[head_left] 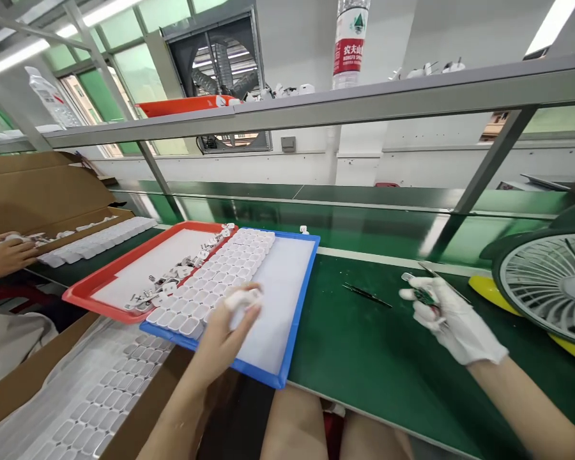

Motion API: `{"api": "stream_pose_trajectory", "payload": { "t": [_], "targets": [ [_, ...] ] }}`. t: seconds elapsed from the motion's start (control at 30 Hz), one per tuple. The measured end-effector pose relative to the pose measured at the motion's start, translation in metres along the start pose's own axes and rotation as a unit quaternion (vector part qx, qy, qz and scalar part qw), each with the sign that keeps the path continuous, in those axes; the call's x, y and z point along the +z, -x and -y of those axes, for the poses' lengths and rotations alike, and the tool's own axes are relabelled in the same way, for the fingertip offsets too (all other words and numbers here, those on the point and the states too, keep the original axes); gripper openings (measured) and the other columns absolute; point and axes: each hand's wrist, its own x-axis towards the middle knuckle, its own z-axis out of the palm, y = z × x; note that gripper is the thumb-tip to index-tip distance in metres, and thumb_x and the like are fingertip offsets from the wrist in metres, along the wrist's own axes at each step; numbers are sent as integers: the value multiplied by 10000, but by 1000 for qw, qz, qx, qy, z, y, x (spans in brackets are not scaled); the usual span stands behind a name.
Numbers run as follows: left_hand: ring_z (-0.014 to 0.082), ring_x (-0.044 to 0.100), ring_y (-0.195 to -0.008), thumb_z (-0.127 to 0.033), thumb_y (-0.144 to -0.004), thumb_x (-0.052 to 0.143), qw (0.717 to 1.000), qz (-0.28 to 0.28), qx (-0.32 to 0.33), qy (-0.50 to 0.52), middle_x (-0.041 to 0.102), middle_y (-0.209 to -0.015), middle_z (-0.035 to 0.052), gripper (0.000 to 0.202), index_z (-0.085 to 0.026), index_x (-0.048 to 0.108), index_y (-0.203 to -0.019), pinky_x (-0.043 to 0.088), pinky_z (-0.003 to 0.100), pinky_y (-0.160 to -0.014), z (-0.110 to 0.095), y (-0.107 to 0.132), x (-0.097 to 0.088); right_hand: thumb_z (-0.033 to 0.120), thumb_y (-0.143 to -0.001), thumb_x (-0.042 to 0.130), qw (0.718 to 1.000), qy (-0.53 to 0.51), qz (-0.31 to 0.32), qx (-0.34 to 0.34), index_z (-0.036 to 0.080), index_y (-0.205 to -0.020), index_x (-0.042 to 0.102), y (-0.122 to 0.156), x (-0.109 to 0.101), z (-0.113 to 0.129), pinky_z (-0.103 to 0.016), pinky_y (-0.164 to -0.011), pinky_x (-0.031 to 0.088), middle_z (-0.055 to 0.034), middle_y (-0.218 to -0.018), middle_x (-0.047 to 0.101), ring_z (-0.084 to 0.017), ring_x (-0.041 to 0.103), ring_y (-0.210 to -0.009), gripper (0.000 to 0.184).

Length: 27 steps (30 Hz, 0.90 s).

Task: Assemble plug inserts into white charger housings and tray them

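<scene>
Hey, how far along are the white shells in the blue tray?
Done: rows of white shells fill the blue tray's left side. In hand: left hand holds one shell; gloved right hand holds a small green part. Left: loose pieces in the red tray.

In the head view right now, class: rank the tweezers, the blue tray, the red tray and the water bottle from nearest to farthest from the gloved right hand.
From the right hand:
1. Tweezers, on the green mat just to its left.
2. Blue tray, further left, under the left hand.
3. Red tray, beyond the blue tray, far left.
4. Water bottle, up on the shelf, farthest back.
</scene>
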Motion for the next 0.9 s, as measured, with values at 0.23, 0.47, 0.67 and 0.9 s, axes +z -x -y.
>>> {"api": "stream_pose_trajectory", "payload": {
  "t": [0.23, 0.47, 0.67, 0.9],
  "targets": [
    [191, 647, -871, -293, -798, 661, 912, 226, -30, 342, 637, -1086, 100, 377, -212, 388, -1046, 532, 366, -771, -33, -95, 116, 306, -746, 712, 972, -136, 186, 39, 267, -1190, 566, 2, 37, 11, -202, -539, 433, -25, -1136, 586, -82, 510, -658, 469],
    [228, 576, -1068, -188, -778, 638, 929, 267, -17, 257, 594, -1205, 103, 393, -177, 501, -1146, 456, 391, -939, 6, -111, 154, 442, -768, 692, 983, -47, 160, 82, 180, -1332, 335, -25, 20, -27, -294, -573, 474, -92, -912, 661, -136, 581, -585, 717],
    [191, 596, -946, -153, -769, 621, 924, 313, -14, 220, 625, -1117, 46, 399, -204, 586, -1164, 490, 335, -873, 16, -106, 157, 368, -688, 767, 984, -47, 155, 73, 158, -1046, 504, -30, 31, -33, -309, -651, 472, -76, -922, 648, -153, 605, -673, 492],
    [171, 595, -1003, -197, -797, 623, 919, 313, -56, 233, 592, -1172, 43, 467, -234, 448, -1228, 493, 322, -886, 14, -107, 159, 287, -775, 692, 981, -53, 176, 55, 219, -1153, 561, -13, 32, -29, -323, -922, 405, -34, -1086, 575, -163, 523, -1022, 406]
  ]
}}
